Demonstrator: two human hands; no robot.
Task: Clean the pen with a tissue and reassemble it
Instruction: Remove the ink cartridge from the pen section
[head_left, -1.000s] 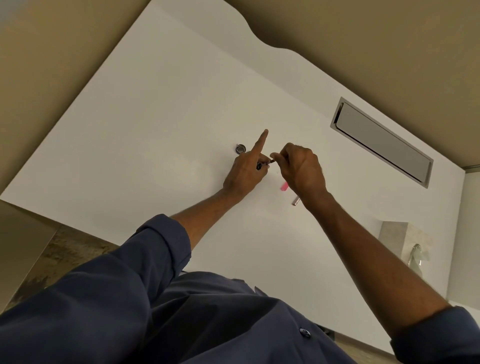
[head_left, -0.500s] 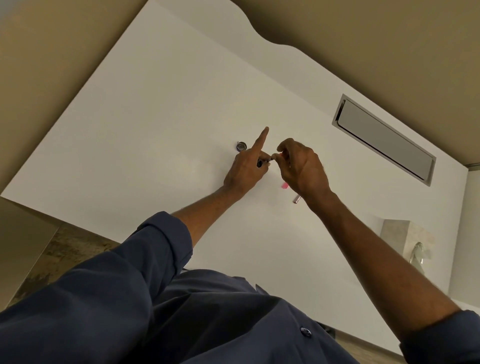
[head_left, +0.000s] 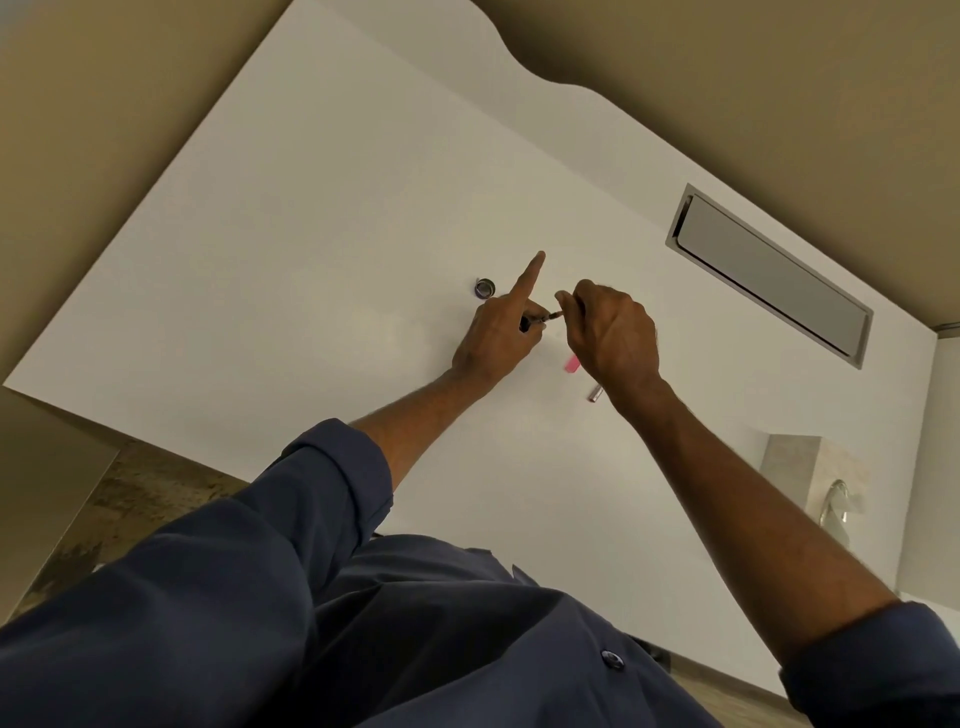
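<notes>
Above the middle of the white table (head_left: 291, 249), my left hand (head_left: 501, 338) pinches a small dark pen part (head_left: 537, 319) between thumb and middle finger, index finger pointing straight out. My right hand (head_left: 613, 338) faces it, fingertips closed at the part's thin tip; what it holds there is too small to tell. A pink pen piece (head_left: 571, 365) and a short silver pen piece (head_left: 595, 394) lie on the table under my right wrist, partly hidden. A tissue box (head_left: 795, 467) stands at the right edge.
A small round metal ring (head_left: 484, 287) lies on the table just left of my left hand. A grey metal cable flap (head_left: 769, 275) is set into the table at the back right. My dark blue sleeves fill the foreground.
Both hands have stayed together at the same spot; my right fingers shifted slightly around the tip of the dark part. The pieces on the table have not moved.
</notes>
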